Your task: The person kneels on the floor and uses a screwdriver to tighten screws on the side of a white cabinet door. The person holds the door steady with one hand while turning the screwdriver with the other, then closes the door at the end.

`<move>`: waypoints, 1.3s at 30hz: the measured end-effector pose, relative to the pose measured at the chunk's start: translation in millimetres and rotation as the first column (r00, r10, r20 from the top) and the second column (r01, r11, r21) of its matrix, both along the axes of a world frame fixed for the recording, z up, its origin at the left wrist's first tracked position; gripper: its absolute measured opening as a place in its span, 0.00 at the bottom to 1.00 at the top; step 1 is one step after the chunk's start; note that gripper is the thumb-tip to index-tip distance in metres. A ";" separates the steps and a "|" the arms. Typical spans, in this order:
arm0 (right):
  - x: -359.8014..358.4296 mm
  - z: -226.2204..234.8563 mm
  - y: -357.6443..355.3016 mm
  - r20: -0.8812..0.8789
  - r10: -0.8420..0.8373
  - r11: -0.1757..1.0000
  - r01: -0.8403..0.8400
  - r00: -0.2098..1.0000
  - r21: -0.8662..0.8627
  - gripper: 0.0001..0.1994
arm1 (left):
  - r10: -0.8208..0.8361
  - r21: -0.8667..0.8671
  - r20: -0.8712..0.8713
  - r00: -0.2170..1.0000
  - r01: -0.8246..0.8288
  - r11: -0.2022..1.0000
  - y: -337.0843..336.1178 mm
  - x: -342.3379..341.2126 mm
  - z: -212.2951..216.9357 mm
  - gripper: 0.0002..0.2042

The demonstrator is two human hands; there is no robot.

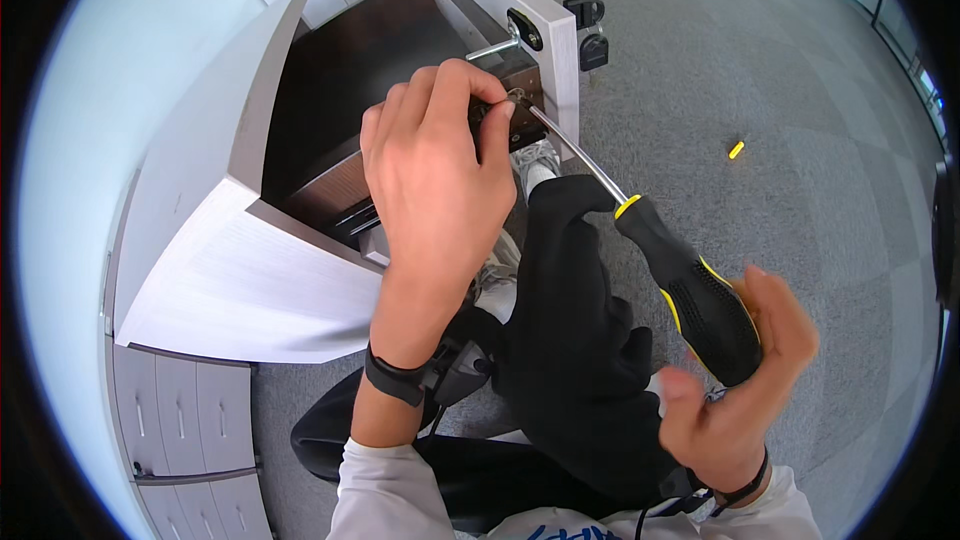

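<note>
At the drawer's [325, 182] front corner, the left grip [432, 165] shows thumb and forefinger tips nearly together beside a small fitting [517, 95]; whether clamped on it, cannot tell. Screwdriver [690, 285] slants down rightward, tip near the fitting, handle against the right grip [738, 420]: fingers loosely curved behind, thumb apart. Keys [592, 51] at drawer front. Yellow piece [736, 150] on floor [830, 240], well apart.

The open drawer [335, 185] extends ahead-left from the left hand [437, 165], the cabinet [265, 280] left of that hand, keys [593, 51] ahead-right. From the right hand [738, 430], the screwdriver [700, 300] slants ahead-left to the left fingertips. Ahead of the right hand, a small piece [736, 150] lies on the floor [690, 70].
</note>
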State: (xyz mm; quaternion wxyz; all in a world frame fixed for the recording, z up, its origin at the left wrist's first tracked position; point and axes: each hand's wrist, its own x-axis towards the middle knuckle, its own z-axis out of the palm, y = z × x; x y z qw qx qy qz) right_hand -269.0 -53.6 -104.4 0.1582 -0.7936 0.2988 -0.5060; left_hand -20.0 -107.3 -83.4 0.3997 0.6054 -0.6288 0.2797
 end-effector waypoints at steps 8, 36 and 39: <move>-4.0 2.3 3.3 -0.107 -0.144 0.976 0.123 0.984 -0.182 0.27 | 0.067 0.060 -0.101 0.993 -0.061 0.996 6.2 -2.1 0.6 0.17; 8.6 26.7 14.7 -0.258 -0.083 0.996 0.073 0.963 -0.048 0.32 | -0.029 -0.050 -0.072 0.997 0.026 0.998 6.5 1.8 -1.8 0.16; 10.2 29.0 17.9 -0.309 -0.199 0.975 0.155 0.930 -0.161 0.31 | -0.028 -0.077 -0.085 0.996 0.022 0.997 8.8 4.3 -2.2 0.17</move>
